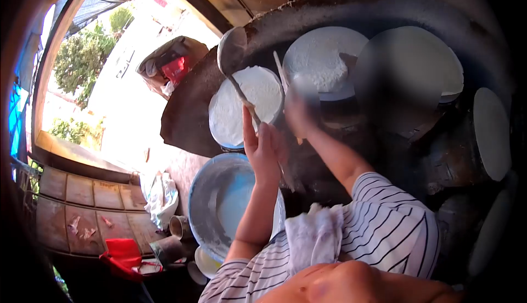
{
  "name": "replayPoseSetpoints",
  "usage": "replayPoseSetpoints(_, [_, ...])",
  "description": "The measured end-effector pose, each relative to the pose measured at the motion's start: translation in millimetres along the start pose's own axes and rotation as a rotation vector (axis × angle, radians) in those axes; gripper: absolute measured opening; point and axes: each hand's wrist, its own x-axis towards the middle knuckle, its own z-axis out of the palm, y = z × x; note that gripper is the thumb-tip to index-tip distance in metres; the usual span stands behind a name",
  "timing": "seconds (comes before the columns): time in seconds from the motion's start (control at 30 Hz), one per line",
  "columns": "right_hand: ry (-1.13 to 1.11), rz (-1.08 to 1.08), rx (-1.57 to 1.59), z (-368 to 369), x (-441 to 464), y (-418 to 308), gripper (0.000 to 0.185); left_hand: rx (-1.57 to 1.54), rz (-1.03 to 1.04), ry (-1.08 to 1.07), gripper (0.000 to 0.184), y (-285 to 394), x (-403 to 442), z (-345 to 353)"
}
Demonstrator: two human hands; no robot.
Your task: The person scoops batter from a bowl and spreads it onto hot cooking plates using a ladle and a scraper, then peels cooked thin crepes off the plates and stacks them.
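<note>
In my left hand [264, 145] is the handle of a ladle [232, 50], fingers wrapped round it and the index finger stretched along it. The ladle's bowl is raised past the upper left of a round steamer top [246, 102] coated with white batter. My right hand [299, 113] is closed round a thin, flat wooden stick [279, 68] that points away from me. Steam or blur partly hides that hand. Just beyond it, a second round top [324, 56] carries white, lumpy batter. Below my left forearm stands a large blue basin [200, 193] with whitish residue inside.
A pale round disc [428, 50] lies at the right, partly behind a grey blur. Another disc [491, 133] stands tilted at the far right. A dark curved rim [351, 1] surrounds the cooking area. Left are a white plastic bag [160, 196], cups [178, 226] and a red bag [122, 254].
</note>
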Motion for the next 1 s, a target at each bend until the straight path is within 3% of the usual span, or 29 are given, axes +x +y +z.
replayPoseSetpoints(0.03, [0.088,0.038,0.020,13,0,4,0.022,-0.034,0.022,-0.031,0.057,6,-1,-10])
replayPoseSetpoints(0.1, [0.201,0.314,0.405,19,-29,35,0.019,0.026,-0.016,0.021,0.058,19,-19,-34])
replayPoseSetpoints(0.17, [0.254,0.384,0.476,4,-74,18,0.017,0.005,-0.049,-0.030,0.058,26,-23,-48])
replayPoseSetpoints(0.3, [0.393,0.370,0.440,-30,-110,0,0.019,0.030,-0.061,-0.074,0.056,27,-28,-54])
replayPoseSetpoints(0.43, [0.437,0.327,0.501,-62,-67,-11,0.021,-0.061,-0.078,-0.113,0.055,25,-32,-64])
replayPoseSetpoints(0.53, [0.380,0.245,0.526,-63,-45,-17,0.021,-0.021,-0.179,-0.061,0.058,41,-38,-68])
replayPoseSetpoints(0.6, [0.286,0.325,0.241,-48,-81,-22,0.024,0.015,-0.162,-0.052,0.058,39,-38,-71])
replayPoseSetpoints(0.67, [0.171,0.414,0.187,-69,-118,-8,0.028,0.034,-0.141,-0.049,0.059,35,-36,-67])
replayPoseSetpoints(0.73, [0.230,0.427,0.166,-109,-127,-10,0.032,0.037,-0.133,-0.102,0.060,24,-27,-63])
replayPoseSetpoints(1.0, [0.285,0.435,0.230,-185,-43,-36,0.032,0.084,-0.186,-0.177,0.062,-6,-25,-22])
